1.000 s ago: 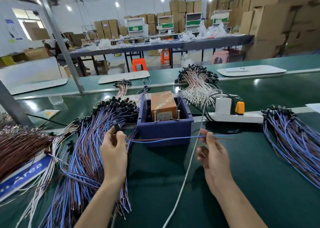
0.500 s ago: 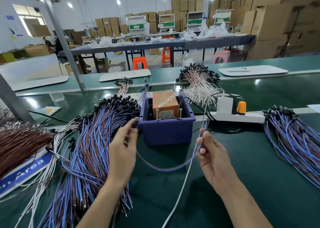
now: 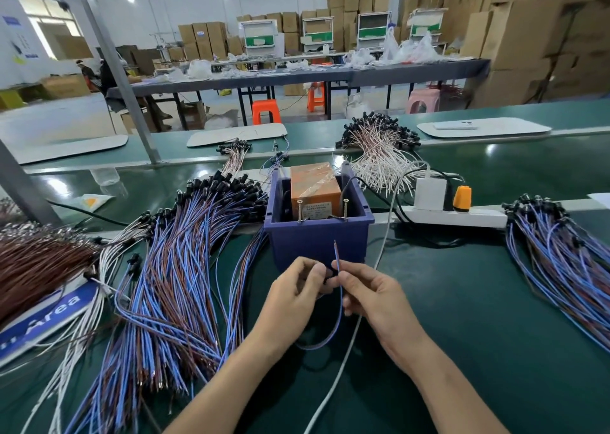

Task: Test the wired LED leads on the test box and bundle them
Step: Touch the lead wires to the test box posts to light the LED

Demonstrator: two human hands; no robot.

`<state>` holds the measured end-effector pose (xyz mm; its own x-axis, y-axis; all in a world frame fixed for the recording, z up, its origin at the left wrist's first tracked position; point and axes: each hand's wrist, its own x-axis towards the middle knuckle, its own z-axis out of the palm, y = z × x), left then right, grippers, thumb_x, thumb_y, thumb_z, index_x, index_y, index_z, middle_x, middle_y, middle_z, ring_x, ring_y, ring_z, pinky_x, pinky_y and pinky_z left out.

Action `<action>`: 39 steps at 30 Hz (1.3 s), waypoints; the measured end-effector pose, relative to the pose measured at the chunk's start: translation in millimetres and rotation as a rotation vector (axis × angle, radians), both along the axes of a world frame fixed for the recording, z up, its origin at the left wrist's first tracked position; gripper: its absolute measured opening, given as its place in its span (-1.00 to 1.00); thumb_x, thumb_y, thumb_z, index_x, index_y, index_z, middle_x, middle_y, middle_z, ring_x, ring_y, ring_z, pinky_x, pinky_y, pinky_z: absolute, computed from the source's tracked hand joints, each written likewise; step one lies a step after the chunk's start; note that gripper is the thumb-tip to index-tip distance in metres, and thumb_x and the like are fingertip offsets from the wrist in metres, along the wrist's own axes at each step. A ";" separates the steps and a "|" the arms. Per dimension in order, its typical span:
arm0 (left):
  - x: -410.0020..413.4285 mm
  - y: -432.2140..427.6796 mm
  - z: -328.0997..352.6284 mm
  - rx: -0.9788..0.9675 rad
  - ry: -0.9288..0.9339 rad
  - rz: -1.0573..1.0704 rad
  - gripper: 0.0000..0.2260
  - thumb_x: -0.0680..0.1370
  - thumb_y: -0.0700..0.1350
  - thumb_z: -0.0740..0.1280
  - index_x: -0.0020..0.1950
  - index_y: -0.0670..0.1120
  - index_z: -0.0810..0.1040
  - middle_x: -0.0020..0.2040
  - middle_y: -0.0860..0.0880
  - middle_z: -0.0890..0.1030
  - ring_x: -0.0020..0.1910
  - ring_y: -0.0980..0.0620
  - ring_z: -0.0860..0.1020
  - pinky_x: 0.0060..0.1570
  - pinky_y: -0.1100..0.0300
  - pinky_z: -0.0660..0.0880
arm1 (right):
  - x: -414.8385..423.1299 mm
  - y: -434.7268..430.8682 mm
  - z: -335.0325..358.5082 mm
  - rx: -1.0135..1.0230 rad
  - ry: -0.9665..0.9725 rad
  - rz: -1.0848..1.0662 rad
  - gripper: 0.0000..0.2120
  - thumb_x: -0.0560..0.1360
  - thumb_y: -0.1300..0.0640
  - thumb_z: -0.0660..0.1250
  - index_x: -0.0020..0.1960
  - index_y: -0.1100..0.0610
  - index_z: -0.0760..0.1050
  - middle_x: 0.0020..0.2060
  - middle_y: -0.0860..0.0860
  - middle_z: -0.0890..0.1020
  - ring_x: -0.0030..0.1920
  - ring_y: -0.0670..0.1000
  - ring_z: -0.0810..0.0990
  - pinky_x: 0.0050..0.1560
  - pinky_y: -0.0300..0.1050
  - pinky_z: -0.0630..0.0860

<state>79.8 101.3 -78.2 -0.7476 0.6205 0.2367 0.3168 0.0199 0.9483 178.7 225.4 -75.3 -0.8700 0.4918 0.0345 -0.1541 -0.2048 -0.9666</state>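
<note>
- Two hands share one lead [image 3: 336,253]: the right hand [image 3: 373,295] has its grip pinched on the wire just below the bare tips, and the left hand [image 3: 293,288] pinches its dark head end close beside.
- The tips stand upright, just short of the near wall of the test box [image 3: 317,242].
- Two screws [image 3: 345,209] on that rim sit above and beyond the tips. The right hand is nearer, so it likely lifts forward.

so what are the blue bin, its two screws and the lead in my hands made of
Blue bin: likely moulded plastic; matte, even colour, thick rim.
Screws: metal; brassy shine, threaded shanks.
Lead: thin twin wire in blue and brown sheathing, probably plastic; the bare tip looks coppery.
</note>
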 end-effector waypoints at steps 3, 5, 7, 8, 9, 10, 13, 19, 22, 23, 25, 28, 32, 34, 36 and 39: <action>1.5 -3.2 1.1 -0.025 -0.013 -0.058 -0.89 0.67 -0.06 0.31 0.01 -0.06 0.57 -0.08 0.00 0.73 -0.04 0.05 0.71 0.05 0.17 0.60 | -1.1 -0.5 -2.4 0.035 -0.013 -0.043 -0.86 0.57 0.23 0.41 0.06 0.06 0.69 -0.19 0.08 0.73 -0.34 -0.08 0.59 -0.29 -0.24 0.57; 2.8 -3.7 0.6 -0.048 -0.018 -0.097 -0.96 0.64 -0.09 0.35 0.03 -0.04 0.57 -0.08 0.00 0.72 -0.07 0.05 0.71 0.00 0.22 0.57 | -1.4 0.6 -2.9 0.017 -0.009 -0.080 -0.90 0.55 0.23 0.43 -0.01 0.06 0.70 -0.24 0.10 0.72 -0.34 -0.06 0.61 -0.30 -0.23 0.58; 5.8 -3.3 0.1 -0.059 -0.019 -0.145 -0.93 0.62 -0.11 0.38 0.09 0.01 0.56 -0.06 0.02 0.72 -0.08 0.07 0.70 -0.02 0.27 0.56 | -1.2 1.9 -3.1 -0.007 -0.006 -0.090 -0.89 0.55 0.21 0.44 -0.06 0.03 0.71 -0.25 0.12 0.71 -0.34 -0.06 0.62 -0.30 -0.23 0.58; 7.0 -2.9 0.2 -0.061 -0.010 -0.161 -0.89 0.61 -0.11 0.39 0.12 0.03 0.56 -0.05 0.02 0.72 -0.07 0.07 0.70 -0.02 0.28 0.56 | -1.0 2.1 -3.0 -0.007 -0.007 -0.085 -0.87 0.55 0.20 0.44 -0.07 -0.01 0.71 -0.24 0.12 0.72 -0.34 -0.07 0.61 -0.30 -0.24 0.58; 7.5 -2.8 0.3 -0.059 -0.001 -0.170 -0.86 0.60 -0.11 0.39 0.13 0.06 0.57 -0.05 0.01 0.72 -0.07 0.06 0.70 -0.01 0.26 0.57 | -1.1 2.1 -3.0 -0.003 -0.008 -0.078 -0.86 0.55 0.19 0.44 -0.08 -0.03 0.71 -0.24 0.11 0.72 -0.34 -0.08 0.61 -0.30 -0.25 0.57; 7.7 -2.7 0.5 -0.053 0.007 -0.173 -0.85 0.60 -0.11 0.39 0.14 0.09 0.57 -0.06 0.00 0.72 -0.07 0.05 0.70 0.00 0.25 0.58 | -1.2 2.1 -3.0 0.002 -0.009 -0.072 -0.86 0.55 0.18 0.44 -0.08 -0.04 0.71 -0.25 0.09 0.72 -0.34 -0.09 0.61 -0.29 -0.26 0.57; 8.4 -2.4 0.8 -0.057 0.037 -0.145 -0.84 0.61 -0.11 0.38 0.10 0.15 0.59 -0.11 0.00 0.72 -0.11 0.06 0.70 -0.02 0.24 0.58 | -2.1 2.7 -2.5 0.024 -0.007 -0.061 -0.87 0.54 0.18 0.45 -0.08 -0.03 0.71 -0.29 0.04 0.68 -0.31 -0.10 0.61 -0.27 -0.27 0.57; 15.7 1.5 -0.8 -0.076 0.063 -0.087 -0.92 0.65 -0.15 0.33 -0.02 -0.02 0.59 -0.17 0.03 0.71 -0.17 0.10 0.67 -0.08 0.27 0.55 | -0.8 2.2 -2.8 0.052 0.004 -0.049 -0.90 0.55 0.17 0.44 -0.06 0.00 0.71 -0.24 0.04 0.70 -0.26 -0.07 0.63 -0.26 -0.27 0.56; 14.9 0.4 -0.6 -0.079 0.068 -0.021 -0.91 0.66 -0.13 0.31 -0.03 -0.01 0.56 -0.14 0.05 0.70 -0.14 0.10 0.65 -0.06 0.24 0.55 | -1.8 3.5 -3.5 0.001 0.036 -0.133 -0.92 0.60 0.18 0.38 0.01 0.07 0.65 -0.16 0.07 0.74 -0.18 -0.03 0.70 -0.26 -0.27 0.57; 15.1 -0.1 -0.4 -0.068 0.061 -0.006 -0.91 0.66 -0.12 0.30 -0.03 -0.01 0.55 -0.13 0.05 0.70 -0.13 0.09 0.65 -0.05 0.23 0.55 | -2.2 4.7 -3.6 -0.025 0.045 -0.169 -0.93 0.61 0.17 0.36 0.04 0.08 0.62 -0.15 0.07 0.74 -0.16 -0.03 0.71 -0.25 -0.27 0.58; 16.1 -0.6 0.9 -0.017 0.045 0.024 -0.90 0.67 -0.11 0.27 -0.03 0.00 0.52 -0.16 0.05 0.69 -0.18 0.09 0.64 -0.09 0.25 0.55 | -2.2 7.4 -3.2 -0.067 0.065 -0.238 -0.94 0.61 0.13 0.36 0.04 0.03 0.60 -0.20 0.05 0.73 -0.21 -0.03 0.70 -0.28 -0.23 0.59; 14.2 -4.2 4.5 0.062 0.101 0.143 -0.86 0.67 -0.09 0.26 -0.04 0.14 0.50 -0.28 0.07 0.60 -0.34 0.10 0.53 -0.27 0.24 0.48 | -0.9 12.4 -2.4 -0.077 0.102 -0.350 -0.88 0.60 0.10 0.38 -0.04 -0.09 0.65 -0.32 -0.04 0.64 -0.39 -0.09 0.58 -0.41 -0.22 0.54; 7.6 -12.3 12.3 0.124 0.233 0.343 -0.91 0.67 -0.02 0.24 0.04 0.16 0.51 -0.35 0.09 0.49 -0.44 0.16 0.33 -0.43 0.12 0.32 | -1.2 19.7 -6.0 -0.010 0.112 -0.499 -0.84 0.65 0.16 0.31 0.07 -0.01 0.65 -0.41 -0.11 0.54 -0.44 -0.15 0.49 -0.43 -0.27 0.51; 4.0 -15.3 15.3 0.140 0.251 0.423 -0.89 0.67 -0.03 0.23 0.07 0.15 0.53 -0.40 0.12 0.43 -0.46 0.15 0.29 -0.46 0.15 0.25 | -2.7 20.7 -7.9 0.066 0.097 -0.547 -0.80 0.67 0.20 0.26 0.12 0.00 0.63 -0.44 -0.13 0.53 -0.43 -0.16 0.49 -0.41 -0.29 0.51; 0.1 -17.7 16.2 0.135 0.244 0.485 -0.87 0.68 -0.06 0.24 0.10 0.14 0.55 -0.41 0.15 0.41 -0.45 0.14 0.28 -0.45 0.21 0.23 | -3.6 19.1 -8.0 0.132 0.097 -0.570 -0.77 0.68 0.19 0.24 0.17 -0.03 0.62 -0.38 -0.14 0.59 -0.39 -0.17 0.53 -0.37 -0.30 0.53; -2.8 -19.4 15.4 0.111 0.240 0.516 -0.86 0.68 -0.09 0.25 0.13 0.10 0.58 -0.41 0.15 0.40 -0.44 0.13 0.29 -0.44 0.25 0.24 | -4.5 14.6 -6.8 0.279 0.089 -0.589 -0.75 0.68 0.13 0.23 0.30 -0.03 0.58 -0.14 -0.18 0.67 -0.23 -0.12 0.63 -0.28 -0.26 0.58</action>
